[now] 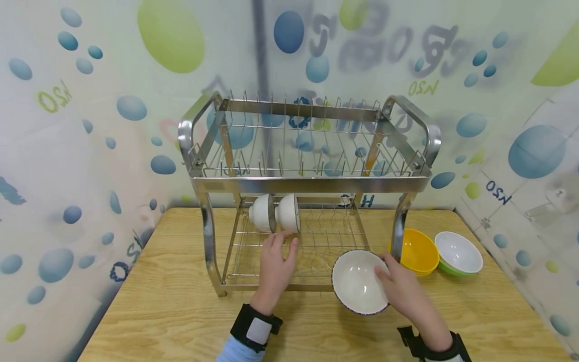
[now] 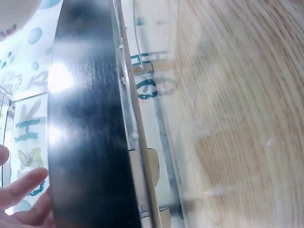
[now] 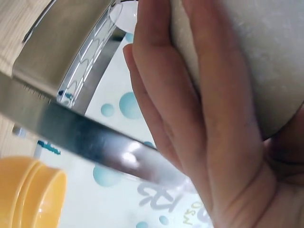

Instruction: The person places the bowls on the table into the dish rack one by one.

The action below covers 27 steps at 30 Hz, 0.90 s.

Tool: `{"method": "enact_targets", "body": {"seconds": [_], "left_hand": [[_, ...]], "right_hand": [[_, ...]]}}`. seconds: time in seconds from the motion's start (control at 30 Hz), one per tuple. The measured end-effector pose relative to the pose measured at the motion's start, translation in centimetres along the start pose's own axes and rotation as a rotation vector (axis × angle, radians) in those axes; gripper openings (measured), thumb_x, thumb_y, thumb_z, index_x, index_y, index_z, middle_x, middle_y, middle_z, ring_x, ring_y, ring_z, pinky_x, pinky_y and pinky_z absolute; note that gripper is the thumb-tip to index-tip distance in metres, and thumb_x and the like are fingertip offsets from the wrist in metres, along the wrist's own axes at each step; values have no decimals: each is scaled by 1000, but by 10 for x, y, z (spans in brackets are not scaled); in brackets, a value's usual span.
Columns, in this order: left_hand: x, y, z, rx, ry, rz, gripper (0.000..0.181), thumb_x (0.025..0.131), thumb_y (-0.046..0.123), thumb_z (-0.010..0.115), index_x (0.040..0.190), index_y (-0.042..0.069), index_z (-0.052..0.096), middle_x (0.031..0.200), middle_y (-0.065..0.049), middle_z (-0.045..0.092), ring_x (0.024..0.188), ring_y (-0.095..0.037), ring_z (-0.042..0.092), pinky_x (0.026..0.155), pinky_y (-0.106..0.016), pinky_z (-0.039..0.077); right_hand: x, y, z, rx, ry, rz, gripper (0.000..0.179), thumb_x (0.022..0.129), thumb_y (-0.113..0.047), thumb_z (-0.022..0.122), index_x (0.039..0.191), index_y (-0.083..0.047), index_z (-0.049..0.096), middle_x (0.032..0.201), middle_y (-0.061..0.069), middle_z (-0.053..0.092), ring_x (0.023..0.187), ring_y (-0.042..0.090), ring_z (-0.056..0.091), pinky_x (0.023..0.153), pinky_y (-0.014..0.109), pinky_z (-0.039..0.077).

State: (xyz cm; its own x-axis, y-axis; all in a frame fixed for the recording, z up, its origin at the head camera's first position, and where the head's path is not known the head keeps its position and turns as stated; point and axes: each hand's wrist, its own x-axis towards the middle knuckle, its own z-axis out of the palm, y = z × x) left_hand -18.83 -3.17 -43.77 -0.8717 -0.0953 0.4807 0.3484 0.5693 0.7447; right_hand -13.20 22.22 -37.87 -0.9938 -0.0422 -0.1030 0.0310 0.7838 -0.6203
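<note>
My right hand grips a white bowl with a dark speckled rim, thumb over the inside and fingers along the outer side. The right wrist view shows those fingers spread on the bowl's pale outside. This bowl is tilted, its inside towards the head camera, in front of the rack's lower tier. Two more white bowls stand on edge side by side on that tier. At the lower edge of the right-hand one is my left hand, fingers reaching forward and thumb apart; whether they touch is unclear.
A two-tier metal dish rack stands on the wooden table against a patterned wall covering. Right of its front leg are stacked yellow bowls and a white bowl in a green one. Thin wire prongs rise from the upper tier.
</note>
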Motion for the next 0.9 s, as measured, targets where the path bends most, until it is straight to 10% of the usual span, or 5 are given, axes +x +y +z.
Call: {"method": "enact_targets", "body": {"seconds": [0.9], "left_hand": [[2,13,1,-209,-219,-180,36,98,39,48,110,10,65,104,-6,66,92,-20,61,77,-34,51]], "right_hand": [[33,-35,32,71,0,-30,35,99,-19,47,129,0,47,124,27,57,89,28,63,60,32,54]]}}
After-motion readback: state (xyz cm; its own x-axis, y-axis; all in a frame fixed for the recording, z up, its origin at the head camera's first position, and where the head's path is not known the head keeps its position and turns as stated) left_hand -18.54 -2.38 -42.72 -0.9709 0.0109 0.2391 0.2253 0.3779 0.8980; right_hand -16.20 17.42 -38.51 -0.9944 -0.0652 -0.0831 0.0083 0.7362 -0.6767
